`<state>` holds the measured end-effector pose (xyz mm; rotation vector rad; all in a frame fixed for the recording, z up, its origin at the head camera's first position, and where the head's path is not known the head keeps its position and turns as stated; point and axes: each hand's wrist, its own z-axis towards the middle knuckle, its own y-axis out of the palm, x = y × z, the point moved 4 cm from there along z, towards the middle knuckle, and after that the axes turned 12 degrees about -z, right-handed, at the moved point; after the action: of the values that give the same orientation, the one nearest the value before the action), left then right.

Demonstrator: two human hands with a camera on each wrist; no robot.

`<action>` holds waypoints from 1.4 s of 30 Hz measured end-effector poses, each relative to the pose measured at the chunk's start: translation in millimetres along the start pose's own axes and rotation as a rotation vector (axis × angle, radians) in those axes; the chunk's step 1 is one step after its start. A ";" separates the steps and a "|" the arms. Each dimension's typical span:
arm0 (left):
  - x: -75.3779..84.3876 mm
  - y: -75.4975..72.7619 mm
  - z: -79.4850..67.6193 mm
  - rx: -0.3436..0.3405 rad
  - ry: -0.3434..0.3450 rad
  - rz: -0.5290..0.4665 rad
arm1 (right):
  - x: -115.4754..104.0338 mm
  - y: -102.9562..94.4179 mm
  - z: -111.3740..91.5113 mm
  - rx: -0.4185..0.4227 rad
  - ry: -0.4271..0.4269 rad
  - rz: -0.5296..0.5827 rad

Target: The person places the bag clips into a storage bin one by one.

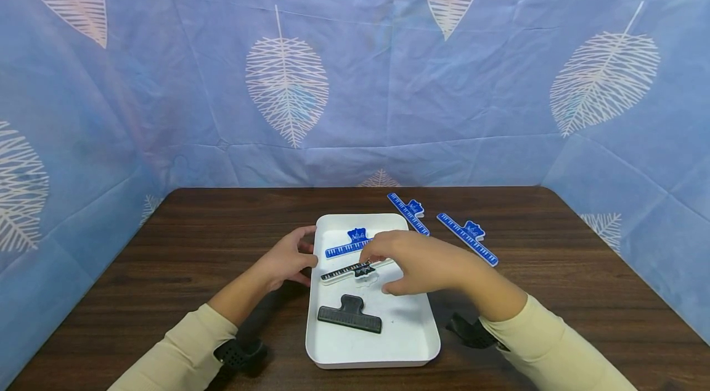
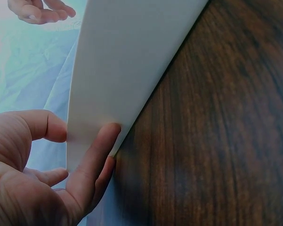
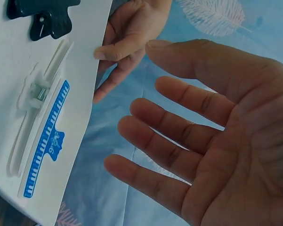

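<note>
A white tray [image 1: 388,341] stands on the table, with the left hand [image 1: 285,258] at its left side. In the left wrist view, straight fingers [image 2: 96,160] rest along the tray's outer wall [image 2: 117,61]. Over the tray hovers the right hand [image 1: 424,261], its fingers spread and holding nothing in the right wrist view. Below it lies a black-and-white piano-key clip [image 1: 339,274], partly hidden by that hand. A blue piano-key clip [image 1: 344,249] lies farther back in the tray. Nearer the front is a plain black clip [image 1: 350,315].
Two more blue piano-key clips lie on the dark wooden table [image 1: 233,224], right of the tray: one clip [image 1: 409,213] close to its back right corner, another clip [image 1: 468,238] farther right. A blue leaf-patterned cloth [image 1: 366,82] hangs behind the table.
</note>
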<state>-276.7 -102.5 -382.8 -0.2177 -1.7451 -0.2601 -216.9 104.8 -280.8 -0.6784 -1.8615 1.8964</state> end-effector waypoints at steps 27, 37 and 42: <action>-1.6 -2.2 -0.7 0.002 -0.011 -0.042 | 49.4 6.0 -39.0 0.122 0.133 0.015; -2.7 -3.1 0.8 0.003 -0.024 -0.070 | 71.3 12.0 -52.8 0.173 0.217 0.039; -4.0 -4.5 2.4 -0.011 -0.037 -0.094 | 82.7 14.8 -59.9 0.189 0.250 0.037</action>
<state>-279.5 -106.1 -387.4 -0.1495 -1.7934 -0.3363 -247.1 201.5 -300.7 -0.8470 -1.5061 1.8823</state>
